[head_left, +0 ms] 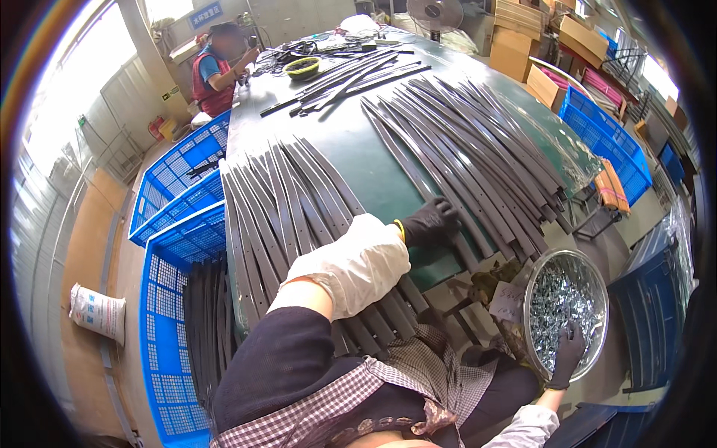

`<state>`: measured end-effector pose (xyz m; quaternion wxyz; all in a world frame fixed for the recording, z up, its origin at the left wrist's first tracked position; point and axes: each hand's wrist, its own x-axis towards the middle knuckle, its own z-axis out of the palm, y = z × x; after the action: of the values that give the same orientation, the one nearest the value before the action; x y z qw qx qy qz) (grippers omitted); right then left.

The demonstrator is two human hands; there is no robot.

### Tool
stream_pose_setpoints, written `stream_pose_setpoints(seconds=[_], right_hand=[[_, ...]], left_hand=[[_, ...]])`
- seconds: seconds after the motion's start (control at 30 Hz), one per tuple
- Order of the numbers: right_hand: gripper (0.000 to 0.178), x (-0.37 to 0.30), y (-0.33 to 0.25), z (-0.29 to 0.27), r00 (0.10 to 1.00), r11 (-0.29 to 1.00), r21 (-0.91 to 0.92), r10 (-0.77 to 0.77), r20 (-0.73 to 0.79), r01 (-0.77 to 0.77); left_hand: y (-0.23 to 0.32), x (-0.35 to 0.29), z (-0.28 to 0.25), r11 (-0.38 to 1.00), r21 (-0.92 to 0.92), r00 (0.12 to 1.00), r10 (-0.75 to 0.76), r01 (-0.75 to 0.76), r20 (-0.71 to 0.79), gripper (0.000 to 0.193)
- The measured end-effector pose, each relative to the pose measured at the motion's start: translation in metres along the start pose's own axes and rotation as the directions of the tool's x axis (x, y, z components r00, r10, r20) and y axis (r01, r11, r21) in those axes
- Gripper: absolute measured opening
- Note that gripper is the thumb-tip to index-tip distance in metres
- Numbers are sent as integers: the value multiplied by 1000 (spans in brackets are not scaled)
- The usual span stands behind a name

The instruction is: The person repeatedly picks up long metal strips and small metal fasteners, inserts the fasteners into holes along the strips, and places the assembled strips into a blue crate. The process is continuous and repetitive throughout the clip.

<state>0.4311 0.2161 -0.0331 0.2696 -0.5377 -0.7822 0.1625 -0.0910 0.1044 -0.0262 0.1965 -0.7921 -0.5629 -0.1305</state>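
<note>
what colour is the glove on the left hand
Black; the glove shows best in the head view.

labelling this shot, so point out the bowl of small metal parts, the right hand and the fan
Bowl of small metal parts (572, 254), head view: its upper rim
Right hand (570, 352), head view: the gloved hand's middle
Fan (435, 11), head view: its front grille

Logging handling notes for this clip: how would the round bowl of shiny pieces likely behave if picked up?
The bowl is probably heavy for its size, since many small, metal-looking pieces cover its bottom. They lie loose, so they would likely slide as it tilts, and some could spill over the open top.
</note>
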Motion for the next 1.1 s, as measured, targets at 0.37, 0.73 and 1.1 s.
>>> stream_pose_setpoints(seconds=[0.37, 0.73, 1.1], right_hand=[[32, -28, -46, -4, 958, 746, 617, 283, 50, -253], [36, -107, -134, 29, 977, 361, 919, 191, 91, -156], [34, -131, -157, 38, 925, 365, 851, 190, 329, -377]], left_hand=[[47, -7, -31, 979, -203, 1000, 2, -5, -13, 35], [31, -23, -41, 921, -389, 995, 23, 15, 92, 46], [62, -38, -49, 741, -620, 966, -195, 258, 168, 28]])
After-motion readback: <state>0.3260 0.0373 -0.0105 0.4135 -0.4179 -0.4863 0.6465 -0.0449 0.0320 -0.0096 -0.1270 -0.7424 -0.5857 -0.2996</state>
